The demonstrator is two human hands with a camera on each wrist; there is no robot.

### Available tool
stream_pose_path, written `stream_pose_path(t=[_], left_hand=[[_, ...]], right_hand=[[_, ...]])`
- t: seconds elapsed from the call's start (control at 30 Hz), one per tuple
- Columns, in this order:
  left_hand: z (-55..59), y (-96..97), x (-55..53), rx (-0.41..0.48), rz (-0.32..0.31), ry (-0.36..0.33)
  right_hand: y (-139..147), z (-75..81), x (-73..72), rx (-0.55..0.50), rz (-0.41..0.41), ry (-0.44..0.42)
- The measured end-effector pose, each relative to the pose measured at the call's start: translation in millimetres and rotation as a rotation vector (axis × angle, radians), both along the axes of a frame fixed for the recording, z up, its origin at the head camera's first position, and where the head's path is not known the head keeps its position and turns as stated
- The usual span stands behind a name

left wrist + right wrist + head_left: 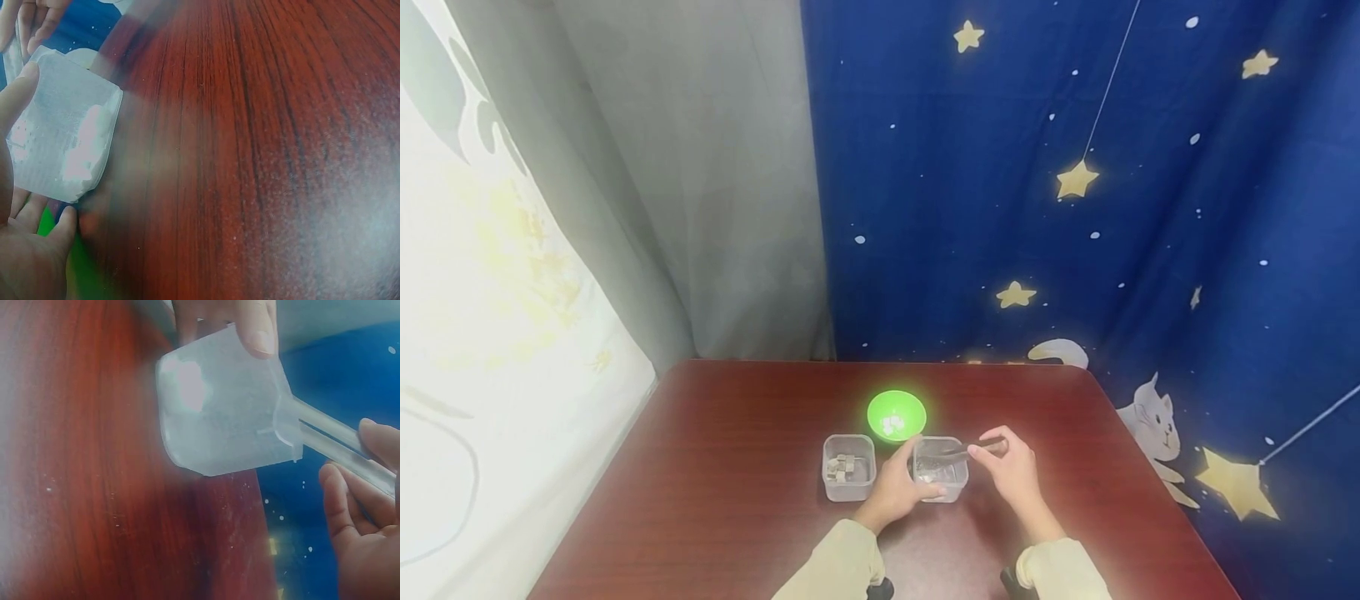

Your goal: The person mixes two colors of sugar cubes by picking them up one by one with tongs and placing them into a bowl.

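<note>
A clear plastic container (953,493) is in my left hand (891,490), which grips it by its sides with the thumb at the near wall. Through its wall in the left wrist view, a whitish patch (90,147) shows low inside; I cannot tell whether it is contents or glare. My right hand (1017,473) pinches a pair of tweezers (350,460) between thumb and fingers. Their two arms reach over the rim into the container (219,431), and the tips are blurred behind the plastic.
Left of my hands stands a second clear container (850,493) with several small pale pieces (842,467) in it. A green bowl (895,402) behind holds small white pieces (892,423). Everything stands on a reddish-brown table (737,467), with curtains (940,208) beyond its far edge.
</note>
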State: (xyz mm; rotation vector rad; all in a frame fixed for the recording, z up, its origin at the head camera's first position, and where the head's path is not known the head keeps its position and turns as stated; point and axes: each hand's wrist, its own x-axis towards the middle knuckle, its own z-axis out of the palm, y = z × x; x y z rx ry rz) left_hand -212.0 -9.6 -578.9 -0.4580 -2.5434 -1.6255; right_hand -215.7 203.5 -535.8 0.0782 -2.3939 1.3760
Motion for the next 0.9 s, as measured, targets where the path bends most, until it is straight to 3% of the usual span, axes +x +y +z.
stream_pose_path(t=[0.3,0.53,0.9], left_hand=[[-1.4,0.3,-0.4,-0.012,0.007,0.003],[-2.2,0.0,-0.3,-0.014,0.002,-0.018],[-2.6,0.5,-0.7,-0.025,0.014,-0.019]], right_hand=[[-0.1,4.0,-0.9,0.008,0.001,-0.05],[-1.7,3.1,1.2,-0.051,0.012,-0.073],[3.3,3.7,1.0,-0.122,0.001,-0.026]])
